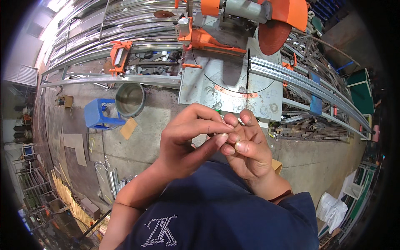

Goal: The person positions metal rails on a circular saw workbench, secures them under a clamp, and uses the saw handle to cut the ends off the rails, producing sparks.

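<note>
My left hand (186, 135) and my right hand (251, 152) are raised together in front of my chest. On the left, thumb and forefinger pinch close to the fingertips of the other hand. My right fingers are curled, with the thumb pressed in against them. Whatever lies between the fingertips is hidden or too small to make out. Just beyond the hands stands a cut-off saw with a grey metal table (193, 89), an orange blade guard (290, 12) and a reddish round blade (274, 37).
A ribbed metal profile (308, 81) extends right from the saw table. An orange clamp (120, 58) stands left, near wrenches. On the floor at left are a grey bucket (141, 102), a blue stool (98, 114) and a cardboard piece (128, 128). Long metal bars (91, 31) lie behind.
</note>
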The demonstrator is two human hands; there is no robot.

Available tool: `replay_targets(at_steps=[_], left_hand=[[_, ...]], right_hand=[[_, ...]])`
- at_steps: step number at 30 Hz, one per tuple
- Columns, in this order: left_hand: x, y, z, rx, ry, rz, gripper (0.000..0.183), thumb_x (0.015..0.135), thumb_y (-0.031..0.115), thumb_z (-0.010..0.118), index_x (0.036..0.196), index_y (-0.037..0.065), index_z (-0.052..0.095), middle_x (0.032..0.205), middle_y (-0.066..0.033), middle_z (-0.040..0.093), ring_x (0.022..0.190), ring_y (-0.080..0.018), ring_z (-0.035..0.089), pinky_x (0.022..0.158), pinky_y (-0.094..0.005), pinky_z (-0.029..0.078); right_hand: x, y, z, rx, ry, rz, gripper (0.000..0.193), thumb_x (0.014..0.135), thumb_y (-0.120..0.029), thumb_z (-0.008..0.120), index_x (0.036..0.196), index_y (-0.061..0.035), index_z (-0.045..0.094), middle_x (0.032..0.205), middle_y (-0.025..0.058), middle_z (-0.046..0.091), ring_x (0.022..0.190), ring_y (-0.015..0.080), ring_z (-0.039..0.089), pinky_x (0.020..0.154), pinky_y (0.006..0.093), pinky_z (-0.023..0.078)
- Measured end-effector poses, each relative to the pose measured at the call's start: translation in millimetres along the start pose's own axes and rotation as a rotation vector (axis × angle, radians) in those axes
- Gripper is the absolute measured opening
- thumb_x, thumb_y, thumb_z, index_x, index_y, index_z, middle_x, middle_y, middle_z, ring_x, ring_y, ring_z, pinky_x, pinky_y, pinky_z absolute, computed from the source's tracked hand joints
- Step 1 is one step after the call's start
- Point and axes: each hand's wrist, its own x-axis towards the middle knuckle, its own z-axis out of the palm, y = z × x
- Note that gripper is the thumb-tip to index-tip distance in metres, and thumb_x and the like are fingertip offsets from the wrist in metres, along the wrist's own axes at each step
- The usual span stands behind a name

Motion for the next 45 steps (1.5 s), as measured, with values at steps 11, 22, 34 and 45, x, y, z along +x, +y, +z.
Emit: replay_targets(at_steps=[11, 22, 34, 45], left_hand=[[-69.9, 43.2, -37.6, -0.058, 0.045, 0.072, 0.021, 0.077, -0.002, 0.074, 0.098, -0.001, 0.073, 0.096, -0.0120, 0.063, 0.086, -0.0191, 0.062, 0.074, -0.0272, 0.050], [-106.2, 59.1, -59.4, -0.063, 0.102, -0.039, 0.015, 0.080, -0.001, 0.070, 0.095, -0.003, 0.073, 0.095, -0.0132, 0.067, 0.085, -0.0190, 0.064, 0.073, -0.0272, 0.050], [-126.7, 56.0, -60.3, -0.068, 0.168, -0.047, 0.013, 0.085, 0.000, 0.070, 0.098, -0.001, 0.073, 0.093, -0.0107, 0.069, 0.083, -0.0172, 0.066, 0.072, -0.0270, 0.052], [-128.4, 51.4, -53.5, -0.048, 0.166, 0.021, 0.014, 0.083, -0.003, 0.071, 0.097, 0.000, 0.072, 0.091, -0.0109, 0.068, 0.080, -0.0180, 0.065, 0.069, -0.0274, 0.051]], right_hand=[[-35.8, 66.6, 49.1, -0.066, 0.120, 0.024, 0.039, 0.084, 0.013, 0.059, 0.113, -0.0119, 0.052, 0.127, 0.0154, 0.055, 0.092, 0.0203, 0.067, 0.070, 0.0266, 0.063], [-48.0, 102.6, 75.6, -0.605, 0.160, -0.237, 0.042, 0.079, 0.017, 0.064, 0.106, -0.0068, 0.043, 0.127, 0.0255, 0.054, 0.084, 0.0231, 0.070, 0.055, 0.0266, 0.061], [-55.0, 120.1, 84.8, -0.686, 0.258, -0.259, 0.039, 0.078, 0.015, 0.068, 0.102, -0.0046, 0.043, 0.122, 0.0273, 0.057, 0.080, 0.0204, 0.070, 0.052, 0.0244, 0.058], [-58.4, 111.8, 62.3, -0.342, 0.209, -0.042, 0.041, 0.081, 0.013, 0.065, 0.110, -0.0102, 0.049, 0.124, 0.0226, 0.059, 0.082, 0.0182, 0.069, 0.051, 0.0205, 0.054]])
